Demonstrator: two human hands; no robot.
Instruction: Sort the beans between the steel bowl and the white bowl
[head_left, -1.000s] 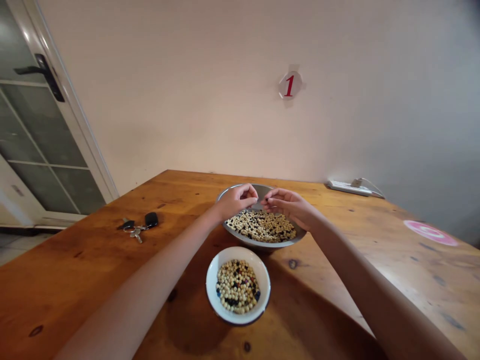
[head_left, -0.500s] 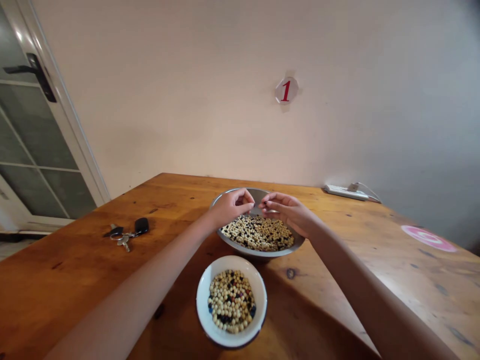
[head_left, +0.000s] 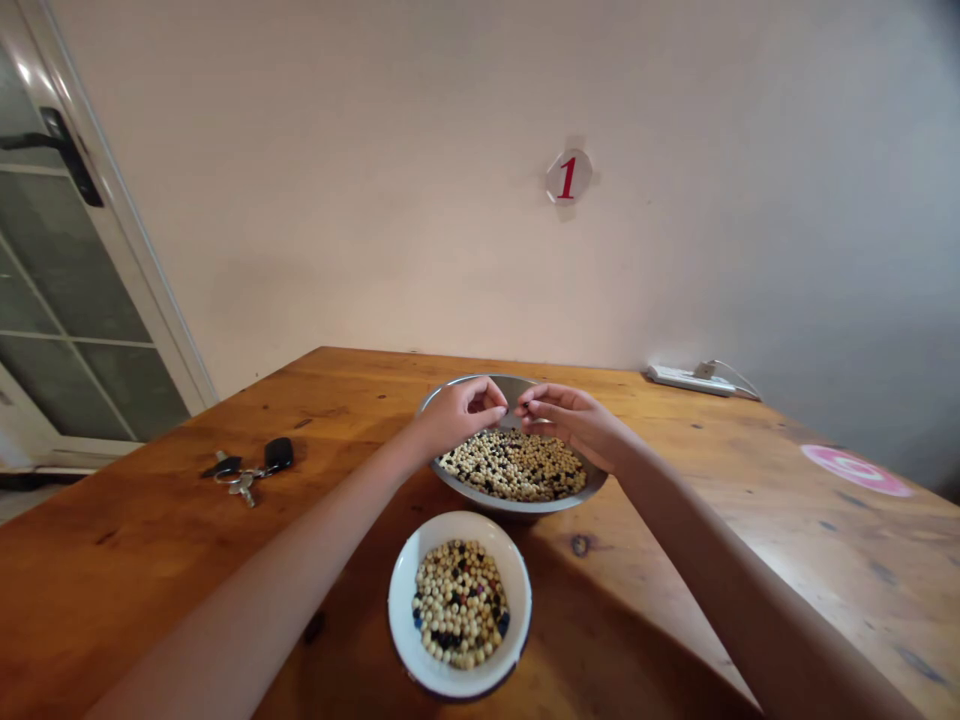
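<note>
Tiny pinch job over the metal basin [head_left: 517, 505] of beads [head_left: 517, 465]
Right hand [head_left: 581, 418] pinches a dark bead [head_left: 525, 407], left hand [head_left: 456, 413] a dark speck [head_left: 507, 408]; too small to tell which way either points. Basin's longest left to right. Versus a second ago, speck's visible now, white bowl [head_left: 400, 610] lower in view.

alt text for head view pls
A right hand pinches a small dark bead beside a left hand, above a wide silver metal bowl of pale and dark beads; a round white bowl of similar beads sits nearer on the brown wooden table.
</note>
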